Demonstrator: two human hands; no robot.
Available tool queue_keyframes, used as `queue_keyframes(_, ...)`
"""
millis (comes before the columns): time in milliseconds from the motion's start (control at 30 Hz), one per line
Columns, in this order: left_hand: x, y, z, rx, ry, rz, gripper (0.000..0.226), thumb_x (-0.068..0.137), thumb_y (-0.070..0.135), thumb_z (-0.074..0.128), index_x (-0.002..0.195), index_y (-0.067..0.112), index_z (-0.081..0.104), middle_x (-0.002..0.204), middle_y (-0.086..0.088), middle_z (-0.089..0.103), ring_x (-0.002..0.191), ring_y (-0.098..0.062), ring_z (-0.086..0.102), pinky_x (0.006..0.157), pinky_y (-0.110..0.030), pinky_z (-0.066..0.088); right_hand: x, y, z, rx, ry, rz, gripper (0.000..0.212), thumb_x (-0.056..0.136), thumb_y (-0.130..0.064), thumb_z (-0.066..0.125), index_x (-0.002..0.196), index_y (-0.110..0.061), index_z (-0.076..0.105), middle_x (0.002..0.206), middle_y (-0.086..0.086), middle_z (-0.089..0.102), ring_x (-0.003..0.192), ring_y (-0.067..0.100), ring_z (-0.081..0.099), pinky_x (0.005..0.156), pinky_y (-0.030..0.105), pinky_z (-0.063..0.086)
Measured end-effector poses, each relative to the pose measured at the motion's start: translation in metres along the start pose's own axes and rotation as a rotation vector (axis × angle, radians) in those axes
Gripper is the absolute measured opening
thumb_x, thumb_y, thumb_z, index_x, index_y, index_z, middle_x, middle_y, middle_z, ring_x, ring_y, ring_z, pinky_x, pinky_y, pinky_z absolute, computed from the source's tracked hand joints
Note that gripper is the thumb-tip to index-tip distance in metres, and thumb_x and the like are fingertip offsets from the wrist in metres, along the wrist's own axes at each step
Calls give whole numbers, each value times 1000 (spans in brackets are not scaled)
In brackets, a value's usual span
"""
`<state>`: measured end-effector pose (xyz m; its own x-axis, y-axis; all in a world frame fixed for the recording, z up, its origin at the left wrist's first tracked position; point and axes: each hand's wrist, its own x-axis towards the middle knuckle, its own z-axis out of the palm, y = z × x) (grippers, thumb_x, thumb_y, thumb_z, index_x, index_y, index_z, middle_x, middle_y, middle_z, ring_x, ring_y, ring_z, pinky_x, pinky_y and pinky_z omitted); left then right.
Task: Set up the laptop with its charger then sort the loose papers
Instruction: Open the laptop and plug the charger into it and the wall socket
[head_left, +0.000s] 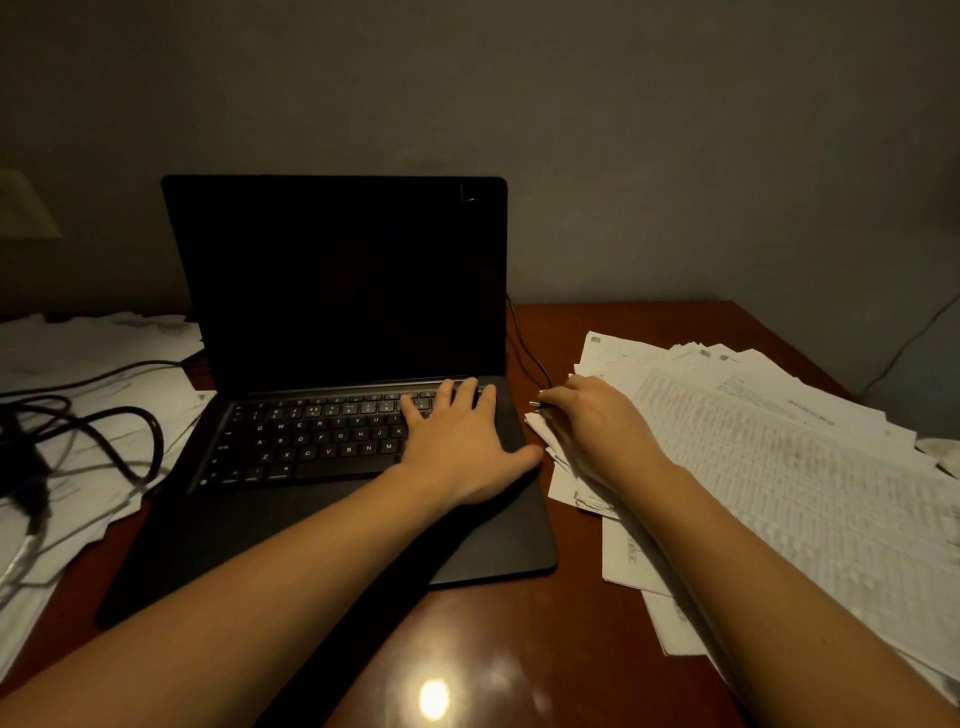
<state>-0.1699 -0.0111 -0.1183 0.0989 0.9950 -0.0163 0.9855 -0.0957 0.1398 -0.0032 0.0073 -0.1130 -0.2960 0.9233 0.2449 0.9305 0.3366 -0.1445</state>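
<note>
A black laptop stands open on the brown desk, its screen dark. My left hand lies flat on the right side of its keyboard, fingers straight. Just off the laptop's right edge, my right hand pinches the charger plug, whose metal tip points at the laptop's side. The plug's thin black cable runs back behind the screen. Loose printed papers are spread under and to the right of my right hand.
More white papers cover the desk's left side, with a tangle of black cables and a charger brick lying on them. A grey wall stands close behind the desk. Another cable hangs at the far right.
</note>
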Motion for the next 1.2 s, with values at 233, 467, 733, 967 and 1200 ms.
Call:
queue_keyframes(233,2,9,5,-36,24,-56,105,77,82,45,159,23,16,168,-3,7,154,-27,0,116,-72,-1,2,0,1,-64,-71,-45,41,105,-22,50,146,-23,51,141,7,55,129,24,48,103,28,40)
queue_keyframes(467,-1,3,12,-28,63,-28,101,79,80,42,159,25,14,168,-2,5,155,-26,-2,117,-69,-2,3,-4,8,-74,-31,-69,34,106,-28,47,136,-21,61,129,7,61,118,23,54,96,30,45)
queue_keyframes(733,-10,-7,15,-4,109,19,93,87,82,28,160,28,10,168,2,4,155,-20,-4,119,-65,-4,5,-11,6,-107,-32,-118,37,103,-24,54,139,-23,56,127,5,57,115,21,50,94,29,43)
queue_keyframes(967,-12,-6,16,-10,130,18,93,86,84,23,160,29,12,168,2,6,155,-20,-2,120,-64,-3,-1,-5,5,152,96,-38,38,100,-24,59,137,-21,59,127,4,65,115,23,60,95,27,47)
queue_keyframes(1200,-14,-6,10,-9,119,28,87,89,78,29,159,28,15,168,3,9,155,-19,0,120,-62,-3,-15,1,2,396,15,-80,24,105,-28,48,127,-22,58,110,4,71,97,20,66,83,33,56)
